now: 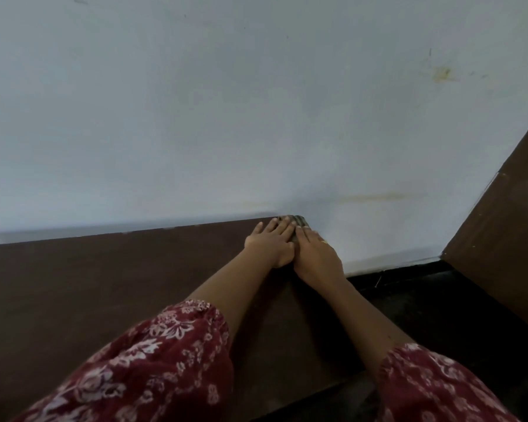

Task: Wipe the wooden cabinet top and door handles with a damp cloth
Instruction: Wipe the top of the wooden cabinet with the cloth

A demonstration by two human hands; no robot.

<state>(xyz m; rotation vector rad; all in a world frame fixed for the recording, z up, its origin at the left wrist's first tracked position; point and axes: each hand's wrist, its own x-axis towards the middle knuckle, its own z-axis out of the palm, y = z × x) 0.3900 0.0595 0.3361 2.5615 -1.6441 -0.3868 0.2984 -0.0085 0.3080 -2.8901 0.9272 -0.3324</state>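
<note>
Together, left hand (270, 242) and right hand (317, 255) press flat on cloth (300, 222), cabinet top (104, 284) corner.

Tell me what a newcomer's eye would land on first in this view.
First, the left hand and right hand, side by side with fingers flat on a small cloth at the far right corner of the dark cabinet top, against the pale wall. Next, the red flowered sleeves along the bottom edge. A yellowish stain marks the wall at upper right.
</note>
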